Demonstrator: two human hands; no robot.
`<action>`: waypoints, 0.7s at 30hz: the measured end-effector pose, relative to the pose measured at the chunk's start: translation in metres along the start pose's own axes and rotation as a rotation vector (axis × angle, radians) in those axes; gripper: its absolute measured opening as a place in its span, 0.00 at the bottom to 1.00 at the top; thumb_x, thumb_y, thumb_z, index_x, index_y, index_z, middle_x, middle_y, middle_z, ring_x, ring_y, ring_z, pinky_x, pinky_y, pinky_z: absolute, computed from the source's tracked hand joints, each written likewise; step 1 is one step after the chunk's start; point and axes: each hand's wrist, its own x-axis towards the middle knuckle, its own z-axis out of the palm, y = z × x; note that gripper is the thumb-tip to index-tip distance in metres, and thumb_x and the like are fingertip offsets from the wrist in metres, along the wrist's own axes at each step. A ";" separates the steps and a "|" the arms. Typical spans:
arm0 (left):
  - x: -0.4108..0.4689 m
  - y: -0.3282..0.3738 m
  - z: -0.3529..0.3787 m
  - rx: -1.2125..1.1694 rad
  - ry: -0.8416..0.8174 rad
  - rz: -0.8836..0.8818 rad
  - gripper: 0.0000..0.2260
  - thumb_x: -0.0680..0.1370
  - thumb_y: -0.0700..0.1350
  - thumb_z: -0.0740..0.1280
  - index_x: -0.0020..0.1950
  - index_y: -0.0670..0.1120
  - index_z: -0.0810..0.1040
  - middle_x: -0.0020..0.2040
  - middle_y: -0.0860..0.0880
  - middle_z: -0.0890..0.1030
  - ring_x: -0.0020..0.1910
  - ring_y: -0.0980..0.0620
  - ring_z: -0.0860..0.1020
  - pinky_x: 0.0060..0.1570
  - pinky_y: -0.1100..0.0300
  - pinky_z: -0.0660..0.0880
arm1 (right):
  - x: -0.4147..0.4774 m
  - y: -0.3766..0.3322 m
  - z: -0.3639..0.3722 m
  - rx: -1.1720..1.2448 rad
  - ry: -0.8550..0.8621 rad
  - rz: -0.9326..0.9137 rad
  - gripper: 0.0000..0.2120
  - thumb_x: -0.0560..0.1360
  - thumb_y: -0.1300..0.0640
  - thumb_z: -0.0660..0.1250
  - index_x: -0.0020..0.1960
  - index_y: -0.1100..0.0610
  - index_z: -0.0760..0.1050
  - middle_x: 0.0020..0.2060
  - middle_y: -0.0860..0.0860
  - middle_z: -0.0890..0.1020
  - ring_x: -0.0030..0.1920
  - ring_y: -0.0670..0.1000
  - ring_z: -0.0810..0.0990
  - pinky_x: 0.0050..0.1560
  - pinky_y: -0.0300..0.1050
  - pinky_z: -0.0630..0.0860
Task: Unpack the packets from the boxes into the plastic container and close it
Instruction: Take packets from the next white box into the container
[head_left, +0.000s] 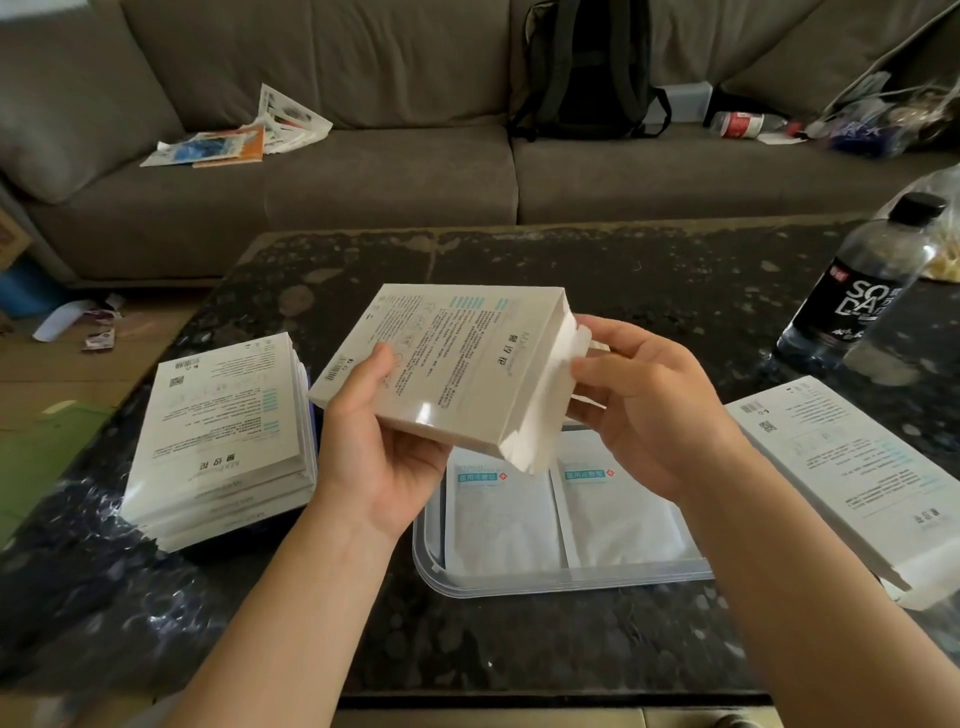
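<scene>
Held box (457, 364) above open container (519, 590)

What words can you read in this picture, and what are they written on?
"SO DA": white letters on the black label of the bottle.
On the held box: print too blurred to read.
On the stack of boxes and the box on the right: print too small.
On the packets in the plastic container: blue labels, blurred.

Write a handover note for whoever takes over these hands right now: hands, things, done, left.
Left hand grips the open box from beneath; right hand pinches its end flap.
Done: two packets lie side by side in the uncovered plastic container below.
Stack of boxes sits on the left; another box lies on the right.
Left: empty the boxes, then close the container.
</scene>
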 end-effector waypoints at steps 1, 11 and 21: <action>0.000 0.001 -0.001 -0.019 -0.001 -0.007 0.16 0.83 0.51 0.65 0.68 0.47 0.79 0.57 0.43 0.87 0.53 0.45 0.87 0.38 0.53 0.85 | 0.000 0.001 0.000 -0.081 0.034 -0.017 0.17 0.78 0.66 0.67 0.65 0.54 0.76 0.52 0.52 0.86 0.54 0.55 0.85 0.52 0.51 0.83; 0.003 -0.002 -0.002 -0.028 -0.107 -0.079 0.19 0.82 0.52 0.65 0.72 0.49 0.76 0.64 0.40 0.83 0.61 0.40 0.84 0.47 0.43 0.84 | -0.005 -0.002 0.009 -0.650 0.141 -0.311 0.04 0.79 0.59 0.69 0.49 0.50 0.82 0.44 0.44 0.85 0.39 0.43 0.83 0.35 0.36 0.81; 0.003 -0.009 -0.001 0.061 -0.201 -0.114 0.20 0.81 0.53 0.65 0.72 0.52 0.76 0.64 0.40 0.83 0.62 0.38 0.84 0.48 0.35 0.82 | -0.008 -0.009 0.010 -0.232 0.032 -0.025 0.07 0.79 0.61 0.67 0.55 0.57 0.82 0.44 0.47 0.88 0.45 0.49 0.88 0.40 0.45 0.84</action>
